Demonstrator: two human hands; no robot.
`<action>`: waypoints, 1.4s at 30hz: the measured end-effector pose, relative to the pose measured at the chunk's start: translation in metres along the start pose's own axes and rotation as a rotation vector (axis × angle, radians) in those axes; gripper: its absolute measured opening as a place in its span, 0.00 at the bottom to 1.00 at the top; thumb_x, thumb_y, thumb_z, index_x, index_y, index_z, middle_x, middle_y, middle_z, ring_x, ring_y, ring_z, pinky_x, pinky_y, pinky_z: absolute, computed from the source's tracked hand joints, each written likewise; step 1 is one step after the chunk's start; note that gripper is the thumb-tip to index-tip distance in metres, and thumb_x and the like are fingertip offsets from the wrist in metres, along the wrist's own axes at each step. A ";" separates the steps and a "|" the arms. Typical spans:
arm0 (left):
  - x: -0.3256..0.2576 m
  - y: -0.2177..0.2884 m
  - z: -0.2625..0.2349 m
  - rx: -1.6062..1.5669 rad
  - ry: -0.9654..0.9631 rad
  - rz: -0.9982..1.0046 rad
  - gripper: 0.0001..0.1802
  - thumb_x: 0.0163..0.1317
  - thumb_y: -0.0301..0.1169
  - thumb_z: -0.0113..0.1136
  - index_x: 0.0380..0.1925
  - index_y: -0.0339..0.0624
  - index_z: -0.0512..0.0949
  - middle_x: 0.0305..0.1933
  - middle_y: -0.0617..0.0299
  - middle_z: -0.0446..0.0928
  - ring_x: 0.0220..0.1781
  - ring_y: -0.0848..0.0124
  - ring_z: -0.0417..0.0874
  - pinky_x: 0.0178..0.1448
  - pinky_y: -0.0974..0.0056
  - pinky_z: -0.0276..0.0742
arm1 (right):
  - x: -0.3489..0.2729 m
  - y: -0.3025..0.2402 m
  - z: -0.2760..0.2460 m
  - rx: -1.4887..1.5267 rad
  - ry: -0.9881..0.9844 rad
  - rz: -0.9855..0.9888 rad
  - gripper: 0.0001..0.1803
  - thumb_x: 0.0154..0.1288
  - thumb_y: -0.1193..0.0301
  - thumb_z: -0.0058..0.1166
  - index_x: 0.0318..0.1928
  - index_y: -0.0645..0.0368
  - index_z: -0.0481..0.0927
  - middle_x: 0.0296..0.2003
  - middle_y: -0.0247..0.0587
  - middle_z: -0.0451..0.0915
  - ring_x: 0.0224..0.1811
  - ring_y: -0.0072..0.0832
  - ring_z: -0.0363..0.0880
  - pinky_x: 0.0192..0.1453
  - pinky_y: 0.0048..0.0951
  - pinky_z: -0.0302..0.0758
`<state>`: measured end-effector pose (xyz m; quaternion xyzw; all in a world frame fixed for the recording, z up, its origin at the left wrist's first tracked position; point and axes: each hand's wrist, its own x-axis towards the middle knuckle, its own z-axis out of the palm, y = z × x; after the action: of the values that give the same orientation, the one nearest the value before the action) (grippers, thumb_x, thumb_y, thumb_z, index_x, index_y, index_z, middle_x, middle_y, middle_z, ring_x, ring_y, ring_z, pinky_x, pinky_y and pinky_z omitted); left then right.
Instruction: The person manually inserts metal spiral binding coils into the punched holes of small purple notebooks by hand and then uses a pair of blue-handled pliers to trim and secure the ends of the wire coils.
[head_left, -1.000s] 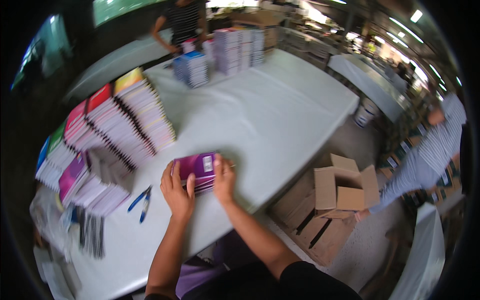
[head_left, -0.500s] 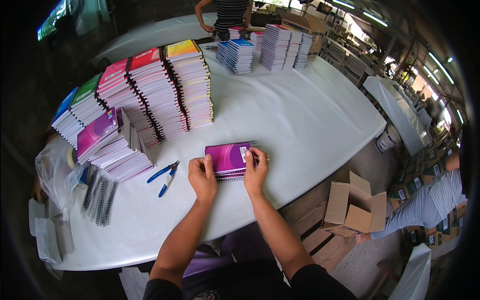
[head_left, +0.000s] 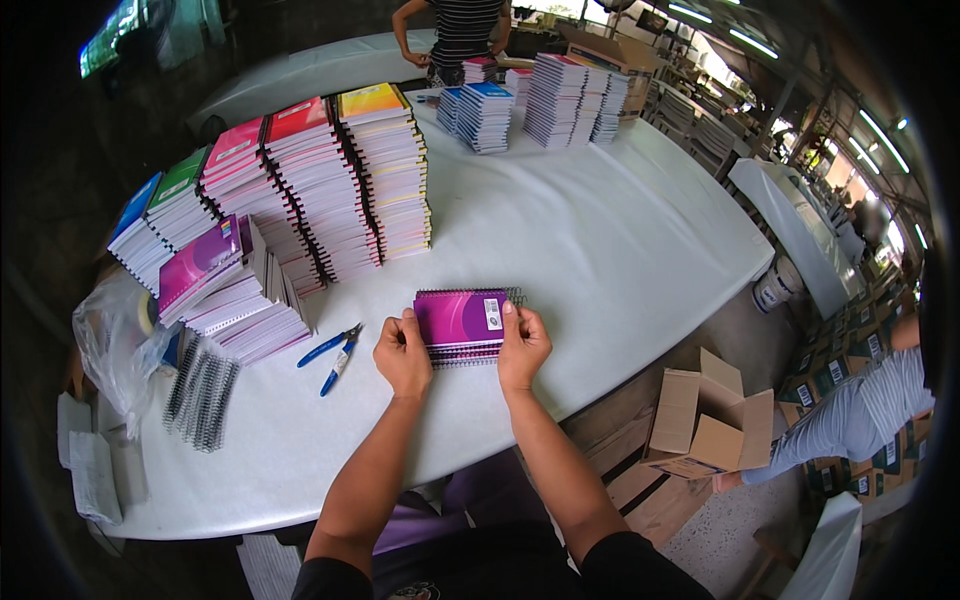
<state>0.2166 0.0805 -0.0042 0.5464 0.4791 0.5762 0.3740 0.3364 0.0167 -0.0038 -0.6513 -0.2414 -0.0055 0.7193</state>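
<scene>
Right now, both hands hold a small stack of purple notebooks (head_left: 455, 322) at the near middle of the counter (head_left: 600, 250). The left hand (head_left: 402, 358) has its fingers clamped on the stack's left edge, the thumb lying over the top cover; the right hand (head_left: 524, 348) clamps the right edge, its thumb beside a white label (head_left: 493, 314). Wire coils run along both the far and the near side of the stack. Whether the stack rests on the counter or is slightly raised, I cannot tell.

To the left of the left hand lie blue-handled cutters (head_left: 332, 357), open. Farther left is a bundle of loose wire coils (head_left: 203, 397), next to a clear plastic bag (head_left: 118, 325). Beyond the cutters sits a pile of purple-covered books (head_left: 250, 310), and behind it tall stacks of bound books (head_left: 330, 190) with blue, green, pink, red and yellow covers.

At the far end of the counter stand more book stacks (head_left: 560, 105), with a person in a striped top (head_left: 467, 35) behind them. On the right, below counter level, an open cardboard box (head_left: 705, 430) rests on a wooden pallet (head_left: 668, 510), near another person in grey trousers (head_left: 835, 435).
</scene>
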 end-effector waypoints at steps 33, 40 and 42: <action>-0.016 -0.014 -0.005 0.046 -0.081 0.234 0.14 0.67 0.29 0.42 0.47 0.35 0.72 0.52 0.52 0.70 0.54 0.65 0.71 0.59 0.64 0.64 | -0.007 0.003 0.001 0.058 -0.121 0.119 0.22 0.66 0.62 0.50 0.54 0.63 0.73 0.41 0.55 0.80 0.42 0.36 0.82 0.46 0.30 0.75; -0.021 0.002 0.003 -0.175 -0.171 0.014 0.15 0.69 0.32 0.44 0.47 0.32 0.73 0.44 0.57 0.76 0.44 0.73 0.75 0.52 0.68 0.69 | -0.007 -0.003 -0.001 0.096 -0.116 0.106 0.21 0.67 0.63 0.50 0.54 0.64 0.74 0.42 0.51 0.81 0.42 0.28 0.79 0.47 0.26 0.73; -0.017 0.003 0.006 -0.151 -0.198 0.007 0.16 0.69 0.33 0.44 0.46 0.32 0.74 0.42 0.59 0.77 0.42 0.74 0.75 0.50 0.69 0.70 | -0.008 -0.005 -0.003 0.101 -0.136 0.176 0.20 0.68 0.64 0.49 0.54 0.65 0.73 0.43 0.50 0.81 0.44 0.26 0.79 0.49 0.25 0.73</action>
<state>0.2249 0.0642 -0.0061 0.5726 0.3934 0.5550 0.4576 0.3288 0.0106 -0.0022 -0.6318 -0.2315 0.1143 0.7309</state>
